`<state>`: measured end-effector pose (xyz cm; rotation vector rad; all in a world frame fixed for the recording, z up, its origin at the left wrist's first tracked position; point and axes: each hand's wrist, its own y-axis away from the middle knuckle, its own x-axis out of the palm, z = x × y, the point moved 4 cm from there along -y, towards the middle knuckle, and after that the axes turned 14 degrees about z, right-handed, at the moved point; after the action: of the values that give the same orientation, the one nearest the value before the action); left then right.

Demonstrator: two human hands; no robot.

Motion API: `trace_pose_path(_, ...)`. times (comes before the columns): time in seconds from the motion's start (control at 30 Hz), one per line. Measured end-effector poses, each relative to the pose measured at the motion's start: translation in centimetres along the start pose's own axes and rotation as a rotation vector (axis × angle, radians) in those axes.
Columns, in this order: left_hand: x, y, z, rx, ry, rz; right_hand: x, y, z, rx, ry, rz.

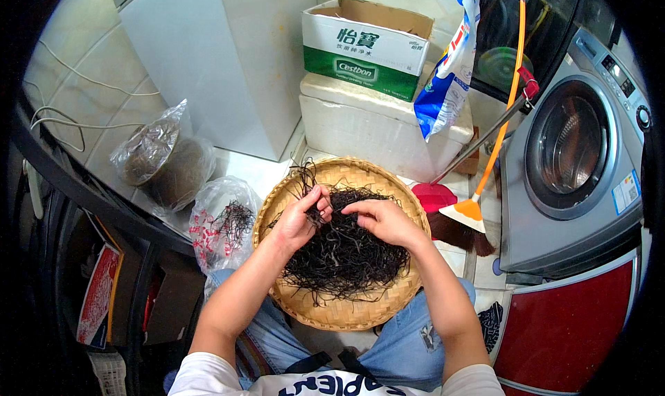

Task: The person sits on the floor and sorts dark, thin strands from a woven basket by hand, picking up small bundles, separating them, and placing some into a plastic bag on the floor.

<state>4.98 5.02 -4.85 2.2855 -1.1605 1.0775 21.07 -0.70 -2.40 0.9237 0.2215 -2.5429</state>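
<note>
A round woven bamboo tray (332, 318) sits before me between my knees. On it lies a wide heap of thin, dark, dried strands (343, 261). My left hand (306, 214) is closed on a small bunch of the strands above the tray's left part, and their ends stick up past my fingers. Close to its right, over the heap, my right hand (376, 219) has its fingers bent and its thumb near the fingertips; whether it pinches a strand cannot be seen. A clear plastic bag (208, 235) with red print, holding some more dark strands, rests left of the tray.
Behind the tray, a cardboard box (363, 50) stands on a white foam box (363, 115). A broom (465, 214) and a red dustpan (435, 196) are to the right, near a washing machine (566, 152). At the left are a plastic-wrapped container (174, 172) and a black-framed rack (104, 203).
</note>
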Motion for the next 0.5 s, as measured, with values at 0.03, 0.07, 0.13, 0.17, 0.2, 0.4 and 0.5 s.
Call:
trace_pose_path(0.03,-0.3,-0.1,0.0,0.016,0.005,0.009,0.5,0.2,-0.3,0.028,-0.017,0.083)
trace_pose_path(0.07,-0.2,-0.1,-0.1,0.03,0.01,0.015,0.9,0.2,0.1,0.057,-0.037,0.166)
trace_pose_path(0.13,0.1,0.0,-0.3,0.04,0.011,0.025,2.2,-0.4,0.7,0.098,0.059,0.242)
trace_pose_path(0.17,0.5,0.0,-0.4,0.043,0.01,0.033,2.6,-0.6,0.3,0.063,0.085,0.206)
trace_pose_path(0.2,0.6,-0.1,-0.7,0.069,-0.002,0.046,2.8,-0.8,0.1,0.029,0.112,0.169)
trace_pose_path(0.4,0.5,0.4,-3.0,0.163,-0.043,0.057,1.9,-0.5,-0.9,0.144,0.241,0.176)
trace_pose_path(0.5,0.3,0.6,-4.0,0.2,-0.082,0.066,1.8,-0.5,-1.6,0.162,0.231,0.165)
